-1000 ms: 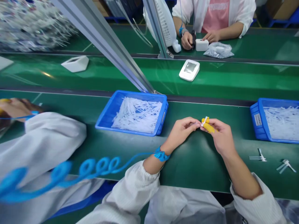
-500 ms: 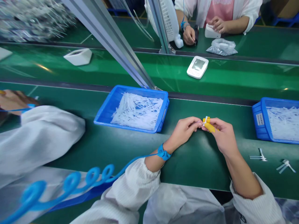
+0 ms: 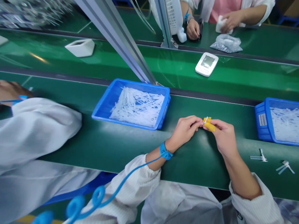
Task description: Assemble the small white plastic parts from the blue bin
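Note:
Over the green work surface (image 3: 184, 169), my two hands meet fingertip to fingertip. My right hand (image 3: 225, 137) pinches a small white plastic strip piece (image 3: 206, 120) between thumb and finger, both wearing yellow covers (image 3: 210, 126). My left hand (image 3: 187, 129), with a blue coiled-cord strap (image 3: 165, 151) on its wrist, is closed with its fingertips against the left side of this piece. Whatever part sits between the left fingertips is too small to make out. Two small clusters of white strips, a nearer-left one (image 3: 260, 157) and a farther-right one (image 3: 285, 167), lie right of my right forearm.
A blue bin (image 3: 126, 123) of white strips stands beyond my left hand; another blue bin (image 3: 262, 123) is at right. Behind runs a belt with a white display device (image 3: 206, 64) and white housing (image 3: 80, 48). A metal post (image 3: 116, 40) slants across. A co-worker's sleeve (image 3: 44, 124) is at left.
The view has shifted slightly. My hands stay almost in place, fingertips still together at the white piece. Across the belt, a co-worker's hand has lifted and tilted a white part.

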A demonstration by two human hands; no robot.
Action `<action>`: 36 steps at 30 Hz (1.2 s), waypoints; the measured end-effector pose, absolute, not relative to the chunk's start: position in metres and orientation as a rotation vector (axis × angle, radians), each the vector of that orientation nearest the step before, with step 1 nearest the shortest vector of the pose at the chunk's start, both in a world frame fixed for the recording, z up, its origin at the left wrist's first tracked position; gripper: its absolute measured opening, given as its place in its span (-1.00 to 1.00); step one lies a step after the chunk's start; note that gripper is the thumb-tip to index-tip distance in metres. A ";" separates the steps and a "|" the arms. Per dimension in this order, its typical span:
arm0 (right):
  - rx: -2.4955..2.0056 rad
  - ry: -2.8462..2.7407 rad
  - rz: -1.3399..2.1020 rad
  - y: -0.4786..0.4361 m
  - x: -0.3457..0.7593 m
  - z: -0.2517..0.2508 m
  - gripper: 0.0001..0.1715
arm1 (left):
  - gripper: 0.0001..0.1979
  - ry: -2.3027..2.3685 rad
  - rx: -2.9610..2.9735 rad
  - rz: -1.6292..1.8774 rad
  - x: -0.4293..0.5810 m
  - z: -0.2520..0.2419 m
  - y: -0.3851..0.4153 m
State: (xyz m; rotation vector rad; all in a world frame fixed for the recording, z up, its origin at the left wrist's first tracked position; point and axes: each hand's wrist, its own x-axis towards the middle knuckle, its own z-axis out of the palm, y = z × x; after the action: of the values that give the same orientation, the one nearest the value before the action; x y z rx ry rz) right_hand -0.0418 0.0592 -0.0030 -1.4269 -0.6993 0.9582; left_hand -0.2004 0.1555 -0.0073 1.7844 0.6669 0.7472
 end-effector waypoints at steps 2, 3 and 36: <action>-1.430 -0.666 0.940 0.059 -0.043 -0.005 -0.74 | -0.79 0.667 1.795 0.751 -0.200 -0.008 0.155; -1.430 -0.654 0.939 0.059 -0.044 -0.006 -0.72 | -0.78 0.667 1.796 0.749 -0.200 -0.008 0.156; -1.391 -0.982 0.805 0.060 -0.036 0.002 -0.76 | -0.86 0.648 1.665 0.837 -0.200 -0.010 0.167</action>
State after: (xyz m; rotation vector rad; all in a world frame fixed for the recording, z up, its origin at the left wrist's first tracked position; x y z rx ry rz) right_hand -0.0357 0.0599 0.0018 -1.3906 -0.9817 0.8055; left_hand -0.2002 0.1666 -0.0101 1.6652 0.6483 0.8365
